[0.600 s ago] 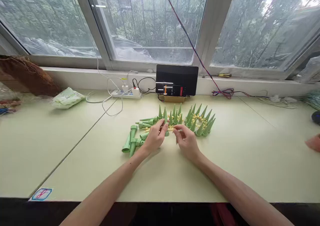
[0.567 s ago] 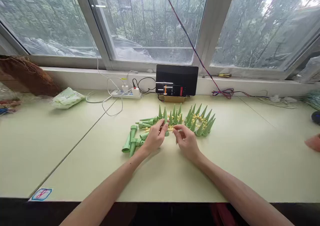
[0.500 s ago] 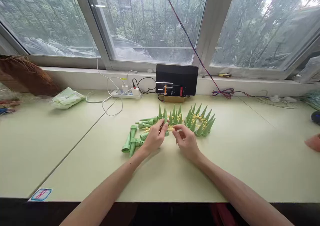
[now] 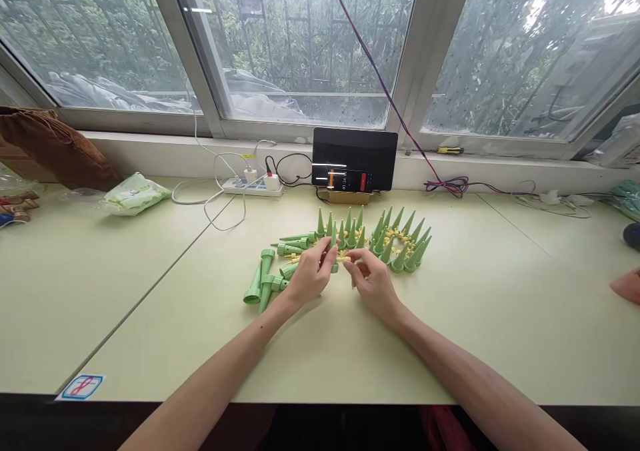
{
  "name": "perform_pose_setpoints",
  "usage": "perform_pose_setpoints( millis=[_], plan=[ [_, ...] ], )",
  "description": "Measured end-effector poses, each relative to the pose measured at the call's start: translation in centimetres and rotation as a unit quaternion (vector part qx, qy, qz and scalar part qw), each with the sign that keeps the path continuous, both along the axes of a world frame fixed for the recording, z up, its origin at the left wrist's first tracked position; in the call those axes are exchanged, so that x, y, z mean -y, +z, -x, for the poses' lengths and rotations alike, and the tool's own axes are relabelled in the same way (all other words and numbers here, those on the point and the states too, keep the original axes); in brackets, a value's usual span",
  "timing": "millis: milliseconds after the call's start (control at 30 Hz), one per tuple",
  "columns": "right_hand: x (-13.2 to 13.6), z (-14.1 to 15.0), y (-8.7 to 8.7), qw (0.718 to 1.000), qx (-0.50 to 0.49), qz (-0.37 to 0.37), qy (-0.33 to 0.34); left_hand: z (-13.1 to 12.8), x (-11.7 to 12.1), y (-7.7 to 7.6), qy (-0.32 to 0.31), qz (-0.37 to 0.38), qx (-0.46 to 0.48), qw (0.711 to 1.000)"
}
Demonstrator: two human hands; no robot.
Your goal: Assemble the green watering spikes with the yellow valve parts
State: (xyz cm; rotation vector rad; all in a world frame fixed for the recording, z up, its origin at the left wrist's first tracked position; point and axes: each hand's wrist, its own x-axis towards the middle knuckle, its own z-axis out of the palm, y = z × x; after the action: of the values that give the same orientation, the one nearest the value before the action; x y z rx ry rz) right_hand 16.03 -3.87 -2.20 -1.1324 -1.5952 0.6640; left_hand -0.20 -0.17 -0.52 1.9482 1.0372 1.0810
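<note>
Near the middle of the table, my left hand (image 4: pixel 311 272) is closed around a green plastic watering spike (image 4: pixel 333 236), held point up. My right hand (image 4: pixel 373 276) pinches a small yellow valve piece (image 4: pixel 343 258) against the spike's side; whether it is seated in the spike I cannot tell. Behind my hands, several green spikes stand upright among yellow valves. To the right, more upright spikes (image 4: pixel 411 259) form a ring around yellow valves (image 4: pixel 399 244). Left of my left hand, several spikes (image 4: pixel 267 278) lie on their sides, some stacked across each other.
A black tablet (image 4: pixel 354 151) with a phone (image 4: pixel 346 180) before it stands at the window sill. A power strip (image 4: pixel 253 187) with white cables and a wipes packet (image 4: pixel 137 194) are on the left. Bundled wires (image 4: pixel 454 186) lie right. Another person's hand (image 4: pixel 626 285) shows at the right edge.
My hands keep almost the same place, with the spike and yellow valve still held between them. The spike in my left hand has shifted very slightly to the right.
</note>
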Motion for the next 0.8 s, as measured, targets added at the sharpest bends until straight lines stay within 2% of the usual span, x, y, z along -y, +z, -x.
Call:
perform_pose_setpoints(
  millis=[267, 600, 800],
  plan=[
    [0.03, -0.05, -0.04, 1.000, -0.014, 0.000, 0.005, -0.08, 0.21, 0.31, -0.005, 0.005, 0.016, 1.000],
    [0.19, -0.06, -0.07, 0.998, -0.066, -0.004, 0.023, -0.13, 0.33, 0.67, -0.015, 0.064, 0.057, 0.996],
    [0.17, -0.03, 0.07, 0.997, -0.068, 0.004, 0.034, -0.12, 0.36, 0.68, -0.014, 0.054, 0.054, 0.997]
  ],
)
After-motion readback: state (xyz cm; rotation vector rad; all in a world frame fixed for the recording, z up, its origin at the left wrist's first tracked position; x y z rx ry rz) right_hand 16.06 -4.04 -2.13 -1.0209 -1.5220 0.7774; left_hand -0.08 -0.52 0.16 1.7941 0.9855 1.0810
